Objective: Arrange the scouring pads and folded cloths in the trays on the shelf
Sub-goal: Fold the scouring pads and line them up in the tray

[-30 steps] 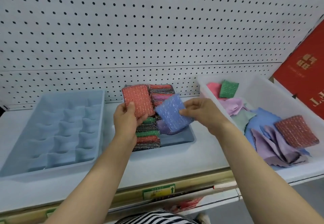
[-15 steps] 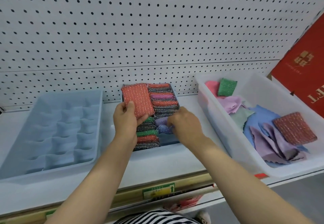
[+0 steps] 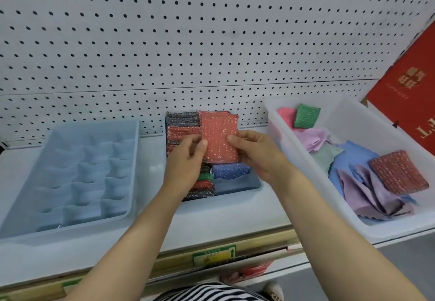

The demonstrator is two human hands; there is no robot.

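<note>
An orange-red scouring pad (image 3: pixel 219 135) is held upright, face toward the camera, above the rear of the middle tray (image 3: pixel 237 187) on the shelf (image 3: pixel 235 216). It is pinched at its lower left edge by the left hand (image 3: pixel 186 161), with the thumb laid on the front face and the fingers curled behind. Its lower right edge is gripped by the right hand (image 3: pixel 261 157), thumb on the front and the remaining fingers curled under. The two-handed hold is judged to serve for squaring the pad before it is slotted on edge into the tray. The tray's left column, as viewed, is packed with pads standing on edge (image 3: pixel 202 184), set tight so that each is propped by its neighbour. A blue pad (image 3: pixel 231 170) stands in the right column, with a bare compartment just in front of it. What lies directly behind the held pad cannot be told. A divided blue tray (image 3: pixel 82 178) is set well apart to the left, and its compartments are judged to be meant for the cloths. To the right, a white bin (image 3: pixel 353 117) is judged to serve as the supply. A green pad (image 3: pixel 307 115), a dark red pad (image 3: pixel 397 172) and loose, crumpled cloths (image 3: pixel 367 190) are noted in it. The task is judged part done: pads remain in the bin and no cloth is seen folded.
</note>
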